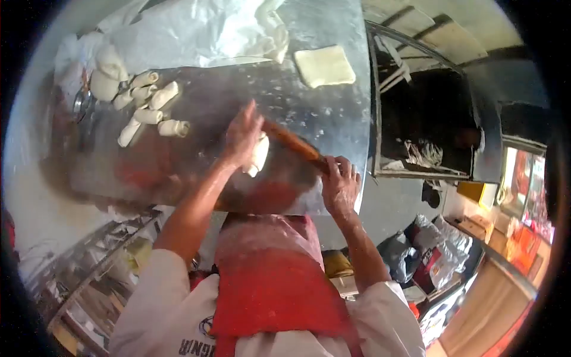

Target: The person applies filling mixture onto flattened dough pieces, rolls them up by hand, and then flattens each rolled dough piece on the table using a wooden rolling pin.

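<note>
On the shiny metal table, my right hand (342,185) is closed around the near end of a wooden rolling pin (296,146). The pin slants away to the left, and its far end lies beside my left hand (242,137). That hand is slightly blurred, with its fingers stretched out. A small roll of white dough (259,156) lies beside its palm, partly hidden by the hand. Further left is a loose group of several rolled dough pieces (148,115). A flat square of dough (325,66) lies at the far right of the table.
A crumpled white plastic sheet (202,33) covers the back of the metal table (202,89). A larger dough lump (107,83) sits at the far left. Right of the table stands a dark, open metal unit (425,113). Filled plastic bags (437,244) are at the lower right.
</note>
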Demonstrator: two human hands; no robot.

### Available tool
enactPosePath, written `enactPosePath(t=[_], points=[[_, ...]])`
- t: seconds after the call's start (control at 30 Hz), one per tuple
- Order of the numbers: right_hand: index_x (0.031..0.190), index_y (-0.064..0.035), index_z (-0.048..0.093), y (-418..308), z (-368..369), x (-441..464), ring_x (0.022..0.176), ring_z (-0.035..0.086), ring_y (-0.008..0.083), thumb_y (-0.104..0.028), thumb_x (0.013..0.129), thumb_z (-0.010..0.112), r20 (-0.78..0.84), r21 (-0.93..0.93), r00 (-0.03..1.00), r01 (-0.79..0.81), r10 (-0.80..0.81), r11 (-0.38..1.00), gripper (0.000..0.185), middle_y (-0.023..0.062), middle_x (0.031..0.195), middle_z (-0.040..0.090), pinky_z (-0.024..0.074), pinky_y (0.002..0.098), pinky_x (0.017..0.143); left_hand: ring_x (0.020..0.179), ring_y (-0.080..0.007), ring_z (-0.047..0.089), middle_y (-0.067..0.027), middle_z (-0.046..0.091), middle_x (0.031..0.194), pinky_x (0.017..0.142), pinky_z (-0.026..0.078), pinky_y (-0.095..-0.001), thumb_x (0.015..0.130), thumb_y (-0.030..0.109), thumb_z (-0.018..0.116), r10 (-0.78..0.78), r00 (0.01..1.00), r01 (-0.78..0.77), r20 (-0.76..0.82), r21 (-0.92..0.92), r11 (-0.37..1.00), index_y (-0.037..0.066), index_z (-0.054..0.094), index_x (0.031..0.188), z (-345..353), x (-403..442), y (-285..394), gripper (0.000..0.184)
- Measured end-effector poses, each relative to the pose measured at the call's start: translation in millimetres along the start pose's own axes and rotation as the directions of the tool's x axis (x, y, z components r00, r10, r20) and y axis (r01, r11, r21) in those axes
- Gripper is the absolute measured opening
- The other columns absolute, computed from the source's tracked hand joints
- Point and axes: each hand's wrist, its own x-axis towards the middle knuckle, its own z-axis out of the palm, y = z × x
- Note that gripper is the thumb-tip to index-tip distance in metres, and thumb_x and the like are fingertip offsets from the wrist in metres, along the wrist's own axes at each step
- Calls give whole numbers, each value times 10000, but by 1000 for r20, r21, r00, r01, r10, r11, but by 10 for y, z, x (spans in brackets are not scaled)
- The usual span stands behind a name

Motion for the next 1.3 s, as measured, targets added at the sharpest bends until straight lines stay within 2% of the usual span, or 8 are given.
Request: enactPosePath(t=[0.1,0.17,0.2,0.27,0.67,1.0,1.13,1.3], points=[[1377,-187,587,-386,-68,59,1189,575,334,-228,886,711,61,-48,967,252,-249,966,508,98,1311,595,459,509,934,1375,-398,509,-203,548,1475,1133,413,-405,1036,359,575,-236,970,240,53,-307,921,54,448,1521,-614,56,625,587],[1403,-163,558,-512,303,340,1215,570,345,-244,889,705,42,-62,956,291,-289,955,540,108,1353,585,459,511,945,1423,-376,460,-167,522,1514,1179,347,-489,1032,414,570,118,991,-128,60,213,969,96,439,1540,-740,187,614,614],[1428,-138,528,-507,481,378,1241,565,355,-259,891,699,23,-73,947,322,-322,944,576,119,1395,575,458,514,955,1423,-376,460,-167,522,1514,1179,347,-489,1032,414,570,97,993,-110,69,209,972,96,439,1540,-673,112,512,614],[1471,-85,472,-478,694,351,1326,524,373,-310,908,685,34,-103,952,307,-305,946,643,144,1474,534,449,514,998,1476,-346,395,-125,489,1555,1202,261,-591,1026,492,543,245,947,-318,205,677,664,148,420,1561,-548,73,330,648],[1523,-85,463,-445,705,500,1421,462,394,-597,969,554,4,-18,948,318,-318,948,759,174,1540,490,391,537,1097,1540,-338,281,-98,424,1609,1217,157,-644,1031,495,523,284,931,-364,227,605,709,199,418,1577,-496,209,80,630],[1254,-126,617,-570,230,858,1118,616,330,-240,870,750,103,-22,873,481,-476,877,422,71,1329,609,521,487,893,1509,-347,332,-117,429,1601,1211,231,-596,1038,511,497,258,961,-275,104,494,825,134,446,1542,-594,515,358,631],[1600,-108,333,-497,891,-474,1529,329,273,-208,971,465,123,-91,919,385,-374,918,651,136,1650,349,377,539,1120,1500,-370,343,-136,429,1596,1201,223,-616,1001,516,551,257,933,-360,253,621,697,139,443,1547,-514,-572,-45,671],[1487,-48,470,-678,580,-386,1249,577,322,-164,882,600,153,-109,901,423,-405,900,630,165,1423,568,437,503,1010,1499,-391,338,-164,404,1604,1194,212,-635,958,546,598,232,952,-306,200,591,746,124,432,1553,-631,-866,75,748]])
